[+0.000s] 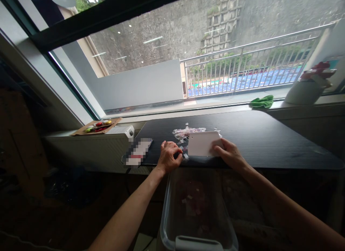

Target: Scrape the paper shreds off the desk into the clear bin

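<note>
My right hand point(229, 152) grips the right end of a thin white rectangular plate point(202, 143) with rounded corners, thumb on its near face. The plate is tilted up above the dark tabletop point(258, 139), close to its front edge. Just behind it lies a loose heap of small pale pinkish scraps point(190, 131), partly hidden by the plate. My left hand point(169, 155) rests at the table's front edge, left of the plate, with its fingers curled and the thumb near the index finger. Whether anything is between those fingers cannot be made out. A few scraps lie beside it.
Below the table edge stands a clear plastic bin point(164, 222) with some pale scraps inside. A phone point(140, 150) lies at the table's left end. A radiator point(124, 130) stands left; a green cloth point(262, 101) and white container point(306, 89) are on the sill.
</note>
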Demonstrator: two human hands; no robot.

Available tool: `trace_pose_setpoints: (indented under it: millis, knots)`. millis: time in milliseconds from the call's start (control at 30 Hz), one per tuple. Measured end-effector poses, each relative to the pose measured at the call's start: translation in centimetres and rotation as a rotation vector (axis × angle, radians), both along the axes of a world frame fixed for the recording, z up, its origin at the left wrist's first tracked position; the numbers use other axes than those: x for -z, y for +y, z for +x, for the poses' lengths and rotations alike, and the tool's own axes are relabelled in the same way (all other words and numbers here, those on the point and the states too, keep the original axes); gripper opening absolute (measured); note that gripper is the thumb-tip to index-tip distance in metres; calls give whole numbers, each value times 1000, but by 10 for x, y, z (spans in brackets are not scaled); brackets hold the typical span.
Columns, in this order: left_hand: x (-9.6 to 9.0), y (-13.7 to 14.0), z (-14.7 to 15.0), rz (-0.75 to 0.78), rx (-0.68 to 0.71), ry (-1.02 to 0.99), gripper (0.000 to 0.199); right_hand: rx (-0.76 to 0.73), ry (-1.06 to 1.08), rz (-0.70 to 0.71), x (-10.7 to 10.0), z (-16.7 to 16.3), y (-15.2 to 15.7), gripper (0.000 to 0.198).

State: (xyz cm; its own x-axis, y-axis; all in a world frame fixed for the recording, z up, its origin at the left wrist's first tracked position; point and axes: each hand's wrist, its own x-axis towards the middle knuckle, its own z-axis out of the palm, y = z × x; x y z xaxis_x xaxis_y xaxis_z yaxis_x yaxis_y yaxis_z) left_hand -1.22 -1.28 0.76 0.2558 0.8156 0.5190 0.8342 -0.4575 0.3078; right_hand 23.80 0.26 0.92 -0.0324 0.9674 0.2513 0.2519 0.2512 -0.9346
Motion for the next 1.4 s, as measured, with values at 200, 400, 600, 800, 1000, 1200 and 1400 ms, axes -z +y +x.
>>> trace_pose_setpoints:
  millis: [200,400,600,800,1000,1200,1400]
  knots:
    - [-1,-1,0,-30,23,19,6,-15,-77,29,3,0,2,16]
    - [-1,-1,-2,-43,39,29,5,-47,-79,18,-2,-1,-1,14]
    - [-1,-1,-3,-41,47,32,6,-98,-43,2,-2,-1,-2,14]
    - [-1,0,-3,-54,46,32,7,-147,-39,-15,-3,0,-3,16]
    - [0,1,-3,-40,43,37,7,-196,5,-34,-4,1,-4,19]
    - [2,1,-2,-2,23,31,7,-200,106,-72,-8,1,-6,24]
    - [-2,0,-2,-6,30,-21,4,4,59,13,-1,-1,-1,21]
